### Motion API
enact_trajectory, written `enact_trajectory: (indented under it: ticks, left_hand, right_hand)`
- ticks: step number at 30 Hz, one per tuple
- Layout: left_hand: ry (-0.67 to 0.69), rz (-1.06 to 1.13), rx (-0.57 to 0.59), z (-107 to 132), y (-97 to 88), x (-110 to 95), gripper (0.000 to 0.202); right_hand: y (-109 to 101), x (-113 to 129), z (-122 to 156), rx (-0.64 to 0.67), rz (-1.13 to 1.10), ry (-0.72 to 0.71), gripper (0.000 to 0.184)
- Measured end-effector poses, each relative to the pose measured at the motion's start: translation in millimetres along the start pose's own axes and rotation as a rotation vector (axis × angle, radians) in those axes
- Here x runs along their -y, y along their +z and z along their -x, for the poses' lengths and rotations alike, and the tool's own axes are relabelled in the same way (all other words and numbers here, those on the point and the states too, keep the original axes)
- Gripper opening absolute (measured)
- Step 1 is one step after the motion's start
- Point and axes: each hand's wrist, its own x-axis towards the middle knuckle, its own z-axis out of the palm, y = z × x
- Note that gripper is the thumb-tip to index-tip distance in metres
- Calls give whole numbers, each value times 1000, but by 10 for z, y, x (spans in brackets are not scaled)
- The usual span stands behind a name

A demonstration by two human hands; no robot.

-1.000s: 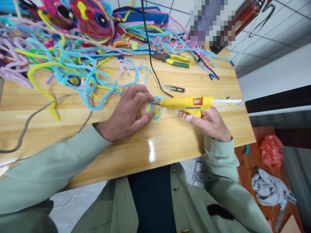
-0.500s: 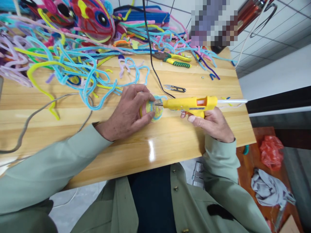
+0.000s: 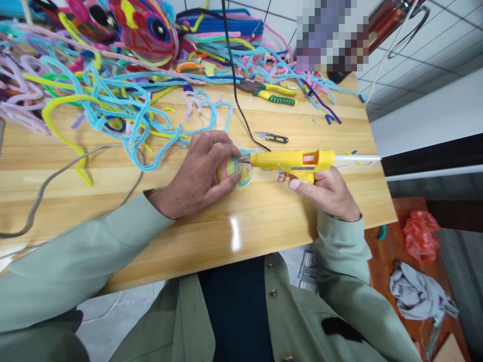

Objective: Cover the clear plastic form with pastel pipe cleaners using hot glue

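Note:
My left hand (image 3: 211, 168) is closed round a small piece of coiled pipe cleaner (image 3: 246, 177) in yellow, pink and light blue, held low over the table. Part of that piece is hidden under my fingers. In my right hand (image 3: 326, 188) is a yellow hot glue gun (image 3: 290, 161), gripped by its handle with fingers near the trigger. Its metal nozzle points left and reaches the coiled piece beside my left fingertips. A white glue stick (image 3: 356, 158) sticks out of the gun's back end.
Thread snips (image 3: 271, 137) lie just behind the glue gun, and pliers (image 3: 269, 93) farther back. Tangled pipe cleaners (image 3: 141, 108) cover the table's back left, near a colourful mask-like figure (image 3: 147, 32). A black cord (image 3: 234, 85) hangs down to the table (image 3: 204, 241). A red flask (image 3: 387, 25) stands at back right.
My right hand has shifted the glue gun slightly left, so its nozzle sits farther in over the coiled piece. My left hand has stayed in place.

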Motion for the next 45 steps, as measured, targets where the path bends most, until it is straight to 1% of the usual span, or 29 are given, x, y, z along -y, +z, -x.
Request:
enact_trajectory:
  ticks: [4,9,14,19,24,27,32,38,41,45]
  left_hand:
    - [-17,12,6,5,14,16,25]
    - [-19,20,-5,1,20,17,26]
    - [-41,30,5,-10,11,2,24]
    - [-22,16,10,-5,9,6,25]
    - [-39,7,24,7,7,15,26]
    - [-56,7,35,7,13,18,28]
    - [1,0,-10,-4,18,10,26]
    - [24,-3,-16,-10,9,6,24]
    - [13,3,-8,-8,13,10,25]
    - [-24,6,7,-5,18,6,25]
  right_hand:
    - [15,-7,2,-1,13,13,24]
    - [6,8,6,-12,4,-6,25]
    - [7,-18,12,12,-10,35,31]
    - [0,-3,6,-19,-10,0,25]
    - [8,-22,12,6,-4,17,27]
    - [9,-20,12,0,-2,22,28]
    - [-8,17,-4,5,-15,13,29]
    - [10,4,-8,19,-7,21,25]
    - [17,-7,1,21,1,22,23]
    - [22,14,1,11,-2,32,25]
